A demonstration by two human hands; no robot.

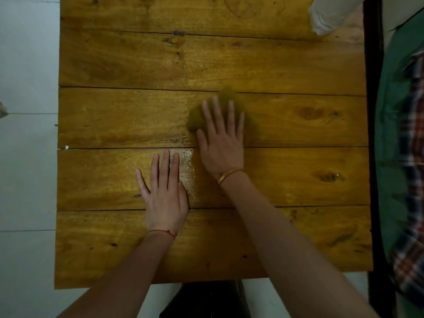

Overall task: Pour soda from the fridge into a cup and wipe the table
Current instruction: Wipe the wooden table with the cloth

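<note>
My right hand (pixel 221 138) lies flat with fingers spread on an olive-green cloth (pixel 226 96), pressing it onto the middle of the wooden plank table (pixel 114 65). The cloth looks blurred and shows around the fingertips and thumb. My left hand (pixel 164 191) rests flat on the table nearer to me, fingers apart, holding nothing. A wet, shiny streak (pixel 187 166) lies on the wood between the two hands. No cup or soda is in view.
A clear plastic bag or wrapped object (pixel 330 14) sits at the table's far right corner. A dark frame (pixel 374 111) with green and plaid fabric (pixel 403 157) runs along the right edge. Pale tiled floor (pixel 25 157) lies to the left.
</note>
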